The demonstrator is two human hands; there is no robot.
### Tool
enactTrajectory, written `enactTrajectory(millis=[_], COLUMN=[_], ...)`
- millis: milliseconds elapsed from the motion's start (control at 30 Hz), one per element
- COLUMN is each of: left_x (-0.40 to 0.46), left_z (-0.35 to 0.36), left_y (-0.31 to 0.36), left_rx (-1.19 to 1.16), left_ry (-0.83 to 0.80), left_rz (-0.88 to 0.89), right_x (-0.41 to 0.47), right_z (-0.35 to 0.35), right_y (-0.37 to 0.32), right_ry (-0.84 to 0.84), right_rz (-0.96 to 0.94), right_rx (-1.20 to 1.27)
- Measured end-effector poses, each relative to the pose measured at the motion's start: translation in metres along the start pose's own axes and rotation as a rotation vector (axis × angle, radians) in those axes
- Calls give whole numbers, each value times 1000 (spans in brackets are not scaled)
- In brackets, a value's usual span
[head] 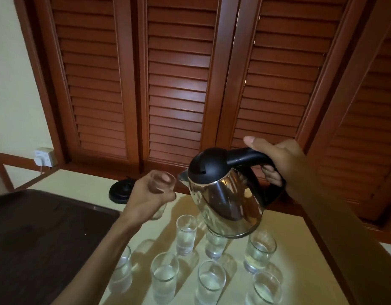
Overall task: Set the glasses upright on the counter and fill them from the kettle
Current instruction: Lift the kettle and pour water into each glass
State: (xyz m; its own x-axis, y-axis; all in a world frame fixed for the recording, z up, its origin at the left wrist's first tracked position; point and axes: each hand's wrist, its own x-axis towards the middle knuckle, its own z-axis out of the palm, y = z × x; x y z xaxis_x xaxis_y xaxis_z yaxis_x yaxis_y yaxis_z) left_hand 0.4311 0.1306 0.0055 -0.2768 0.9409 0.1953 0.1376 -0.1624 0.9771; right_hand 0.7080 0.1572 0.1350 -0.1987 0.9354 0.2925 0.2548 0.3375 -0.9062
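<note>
While right hand [284,164] grips kettle [225,201], left hand [150,194] holds glass [160,183]; filled glasses [185,234] below.

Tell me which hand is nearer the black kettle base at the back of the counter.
Left. The left hand, gripping a glass, sits just right of the kettle base. The right hand holds the kettle handle, farther right.

Upright glasses [185,235] crowd the counter [284,227] below the raised kettle [227,201]; bare counter lies along its right edge, and behind, beside the kettle base [121,192].
</note>
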Motion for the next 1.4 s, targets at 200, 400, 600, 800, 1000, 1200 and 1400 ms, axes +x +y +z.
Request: enactTrajectory(millis=[200,400,600,800,1000,1200,1400], left_x=[-9,-12,-13,-14,-9,-6,-7], left_z=[1,7,8,8,5,2,4], left_y=[-13,-22,-23,-26,-32,-40,-42], left_rx=[397,478,483,462,478,443,399], left_ry=[-103,-129,-139,-141,-120,-124,-131], left_rz=[159,163,126,83,48,10,3], right_x=[20,26,30,37,40,42,38], right_z=[11,35,53,60,62,60,58], right_y=[-27,-51,-68,-82,-95,-105,-111], right_ry=[-81,-250,-279,-294,-272,-287,-283], right_rz=[-131,-262,-306,-313,-343,-353,-364], right_rx=[-322,-632,-821,-910,-975,-993,-1035])
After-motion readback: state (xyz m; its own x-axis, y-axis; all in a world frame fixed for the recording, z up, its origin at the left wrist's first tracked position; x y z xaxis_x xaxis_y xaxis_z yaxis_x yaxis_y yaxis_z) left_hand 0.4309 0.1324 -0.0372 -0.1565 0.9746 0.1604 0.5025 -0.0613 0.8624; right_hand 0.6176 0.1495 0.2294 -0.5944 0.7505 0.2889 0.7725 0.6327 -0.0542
